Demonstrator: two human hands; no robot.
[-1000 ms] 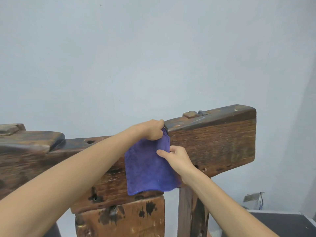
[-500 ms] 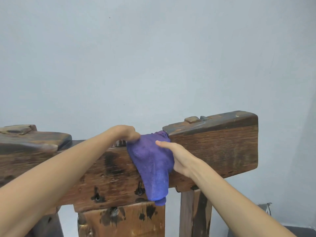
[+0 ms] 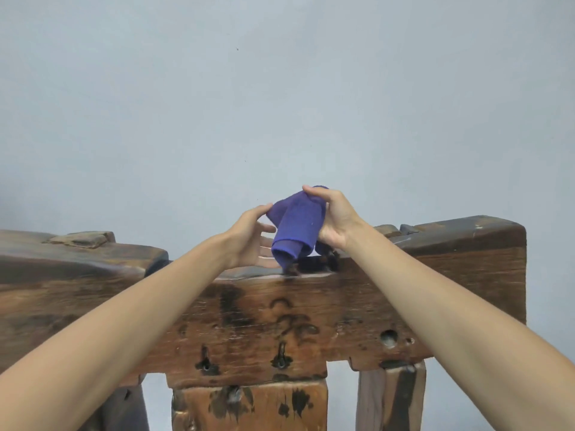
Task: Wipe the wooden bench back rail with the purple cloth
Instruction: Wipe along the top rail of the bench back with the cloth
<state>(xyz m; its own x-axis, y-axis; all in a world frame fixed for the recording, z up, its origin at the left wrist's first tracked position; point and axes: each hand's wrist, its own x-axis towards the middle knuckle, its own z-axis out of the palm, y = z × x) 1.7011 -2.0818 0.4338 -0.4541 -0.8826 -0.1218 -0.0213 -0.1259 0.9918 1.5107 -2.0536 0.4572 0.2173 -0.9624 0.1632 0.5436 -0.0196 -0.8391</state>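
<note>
One view was available, the head camera, and I logged it as follows. Both forearms reached forward over the rail [image 3: 311, 306], a heavy dark-stained beam running across the frame, with a pale grey wall [image 3: 280, 88] behind it.

The cloth [image 3: 297, 228] was off the wood, bunched and partly rolled, held just above the rail's top edge at a low notch between two raised sections. Its lower rolled end hung close to the top surface; I could not tell whether it touched.

The right hand [image 3: 337, 219] gripped the cloth from the right, fingers curled over its upper fold and the palm against its side. I rated that grip as closed on the cloth.

The left hand [image 3: 249, 237] sat to the cloth's left, fingers mostly extended and loosely spread. Its thumb and forefinger pinched the cloth's upper left corner, the other fingers lying below and apart from the fabric.

The rail's front face showed dark marks, several small holes and one round hole toward the right. Under it stood a lighter block [image 3: 249, 405] at centre and a post [image 3: 390, 396] to the right. A small wooden peg [image 3: 82, 239] sat in the left raised section.
</note>
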